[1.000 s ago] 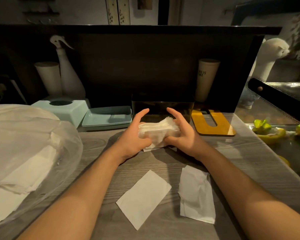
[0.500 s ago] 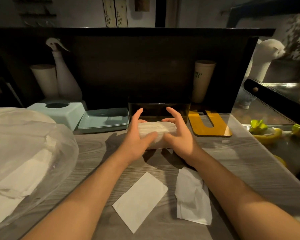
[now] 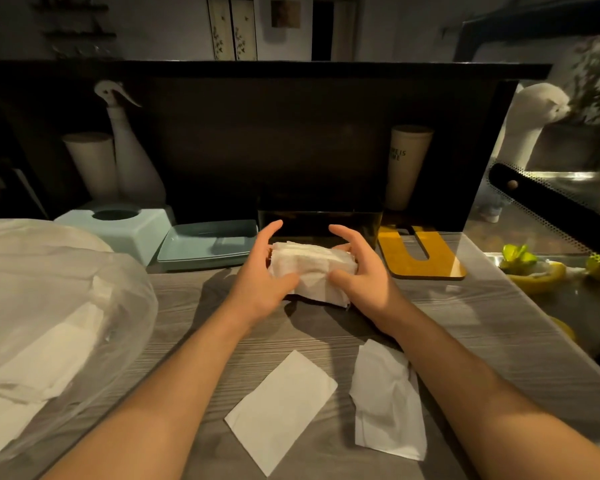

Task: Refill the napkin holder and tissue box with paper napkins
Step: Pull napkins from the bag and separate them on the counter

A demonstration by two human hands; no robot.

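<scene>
Soft crumpled napkin stack [image 3: 311, 268] clamped between left hand [image 3: 261, 285] and right hand [image 3: 365, 278] fingers; dark glossy holder [image 3: 321, 225] behind; flat napkin [image 3: 280, 410] on woodgrain counter [image 3: 482, 327].

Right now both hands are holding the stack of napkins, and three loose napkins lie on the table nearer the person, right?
Not quite: the head view shows two loose napkins, not three. Both hands do hold the stack of napkins.
</scene>
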